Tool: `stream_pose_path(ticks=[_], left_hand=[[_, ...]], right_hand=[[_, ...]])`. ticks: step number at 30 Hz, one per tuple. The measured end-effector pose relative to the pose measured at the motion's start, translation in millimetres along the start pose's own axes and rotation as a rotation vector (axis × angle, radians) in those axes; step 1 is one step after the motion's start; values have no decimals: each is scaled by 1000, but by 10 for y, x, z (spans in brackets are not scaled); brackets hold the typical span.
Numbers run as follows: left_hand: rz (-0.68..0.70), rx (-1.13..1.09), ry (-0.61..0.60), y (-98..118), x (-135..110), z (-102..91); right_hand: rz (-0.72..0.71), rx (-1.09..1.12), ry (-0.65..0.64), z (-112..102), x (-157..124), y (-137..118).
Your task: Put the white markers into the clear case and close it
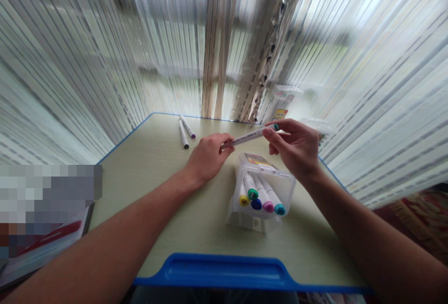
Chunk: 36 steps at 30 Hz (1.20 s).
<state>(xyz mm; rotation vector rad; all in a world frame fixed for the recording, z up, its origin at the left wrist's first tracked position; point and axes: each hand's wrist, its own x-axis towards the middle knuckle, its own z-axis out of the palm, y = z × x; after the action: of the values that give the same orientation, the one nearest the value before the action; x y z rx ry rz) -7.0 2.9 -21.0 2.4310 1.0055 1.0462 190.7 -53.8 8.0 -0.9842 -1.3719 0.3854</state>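
Both my hands hold one white marker (249, 137) level above the desk. My left hand (207, 155) pinches its left end with closed fingers. My right hand (296, 147) grips its right end, where a teal cap shows. Just below them lies a clear plastic case (262, 195) on its side, with several markers inside, their coloured caps (yellow, green, blue, pink, teal) facing me. Two more white markers (185, 131) lie side by side on the desk (154, 178) at the far left.
The pale green desk has a blue rim and a blue tray lip (224, 270) at the near edge. A clear container (283, 103) stands at the far right corner. Sheer curtains surround the desk. Books (45, 248) lie at the left.
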Motion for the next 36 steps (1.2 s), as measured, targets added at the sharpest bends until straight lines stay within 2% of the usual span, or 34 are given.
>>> stream_pose_path(ticks=[8, 21, 36], left_hand=[[-2, -5, -20, -20, -10, 4], [-24, -39, -4, -32, 4, 7], [25, 80, -54, -42, -17, 12]], right_hand=[[-6, 8, -28, 2, -14, -8], [-58, -17, -146, 7, -56, -52], [-39, -46, -127, 19, -65, -51]])
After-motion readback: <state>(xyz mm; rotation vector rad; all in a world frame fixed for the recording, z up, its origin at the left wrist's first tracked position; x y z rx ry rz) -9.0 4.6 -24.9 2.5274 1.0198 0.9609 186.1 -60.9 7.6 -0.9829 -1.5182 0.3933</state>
